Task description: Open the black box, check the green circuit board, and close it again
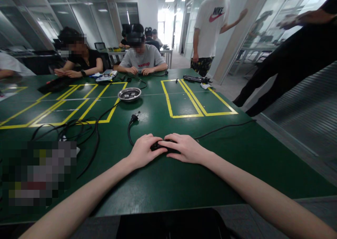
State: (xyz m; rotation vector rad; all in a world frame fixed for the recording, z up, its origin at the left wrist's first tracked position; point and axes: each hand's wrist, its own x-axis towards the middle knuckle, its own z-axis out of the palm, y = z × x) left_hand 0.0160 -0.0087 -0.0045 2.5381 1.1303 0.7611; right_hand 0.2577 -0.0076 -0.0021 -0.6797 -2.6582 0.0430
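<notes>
Close to the middle of the green table, my left hand (146, 149) and my right hand (184, 147) meet around a small dark object (158, 146). The fingers of both hands are bent over it and hide most of it, so its exact kind cannot be made out. On the left, a black power plug (134, 118) lies on the table, and its cord (129, 135) runs down to my left hand. A second black cord (223, 127) comes out by my right hand and stretches to the table's right edge.
A metal bowl (130, 94) with small metal parts stands ahead. Looped black cables (97, 140) and a blurred-out item (42, 175) lie at left. Yellow tape (171, 107) marks rectangles. A black tool-like thing (196, 79) lies farther back. Several people are around the table (147, 193).
</notes>
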